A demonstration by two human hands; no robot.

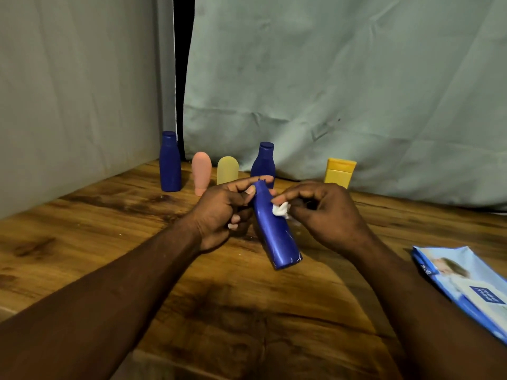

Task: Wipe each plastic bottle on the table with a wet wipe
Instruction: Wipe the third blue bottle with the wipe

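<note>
A blue plastic bottle (275,234) is held tilted above the table, its cap end up and away from me. My left hand (225,212) grips it near the neck. My right hand (326,215) pinches a small crumpled white wet wipe (281,209) against the bottle's upper side. Along the back stand a tall blue bottle (170,161), a pink bottle (201,172), a pale yellow bottle (227,170), another blue bottle (264,163) partly hidden behind my fingers, and a yellow bottle (339,172).
A blue and white pack of wet wipes (466,286) lies at the right edge of the wooden table (109,229). Grey cloth hangs behind the bottles and along the left side.
</note>
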